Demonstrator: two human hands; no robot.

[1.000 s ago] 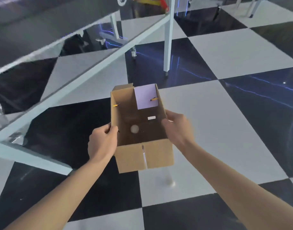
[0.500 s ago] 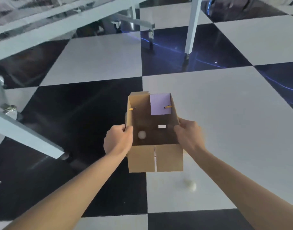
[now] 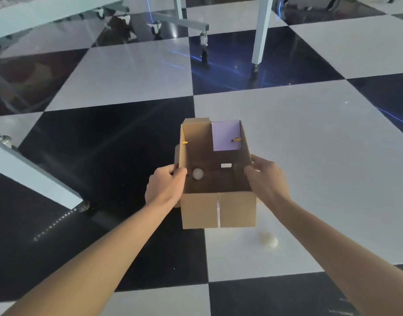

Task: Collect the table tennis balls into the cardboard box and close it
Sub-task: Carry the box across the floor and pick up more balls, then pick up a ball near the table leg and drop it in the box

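Observation:
I hold an open brown cardboard box [image 3: 218, 210] above a black-and-white tiled floor. My left hand [image 3: 165, 187] grips its left wall and my right hand [image 3: 267, 179] grips its right wall. One white table tennis ball [image 3: 197, 174] lies inside the box against the left wall. A purple sheet [image 3: 225, 135] covers part of the far inner wall, with a small white label [image 3: 226, 165] below it. A second white ball [image 3: 269, 240] lies on a white floor tile just below and right of the box. The box flaps stand open.
A white table leg [image 3: 261, 30] stands on the floor far ahead to the right. A wheeled metal frame [image 3: 184, 23] sits beyond it. A slanted white table beam [image 3: 34, 174] crosses the left side, ending near the floor.
The view has tilted further down and the table has slid out toward the top and left. The ball inside has rolled to the left wall. The ball on the floor has come clearly into view.

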